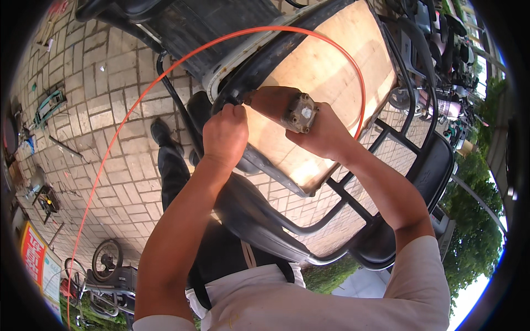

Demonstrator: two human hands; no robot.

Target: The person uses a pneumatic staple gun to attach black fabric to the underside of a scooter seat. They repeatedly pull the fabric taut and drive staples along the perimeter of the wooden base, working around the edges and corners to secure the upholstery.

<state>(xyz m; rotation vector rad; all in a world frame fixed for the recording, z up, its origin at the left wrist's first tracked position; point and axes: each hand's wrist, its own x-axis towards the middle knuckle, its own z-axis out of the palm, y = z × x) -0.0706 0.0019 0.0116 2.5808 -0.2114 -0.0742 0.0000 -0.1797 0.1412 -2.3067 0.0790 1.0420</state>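
A seat board (331,60) of pale wood lies underside up, with black cover material (276,63) folded over its edge. My right hand (323,135) is wrapped round a worn, brownish air staple gun (276,105), whose nose points left at the board's near-left edge. Close beside that nose, my left hand (225,132) is closed, its fingers pinching the black cover at the edge. The fingertips are partly hidden. An orange air hose (234,34) arcs over the board, one end running behind my right wrist.
Black tubular rails (342,193) and black padded parts (433,171) of a vehicle surround the board. Brick paving (116,165) spreads to the left, with scattered tools and a small wheel (107,259). Parked scooters (425,55) stand at the far right.
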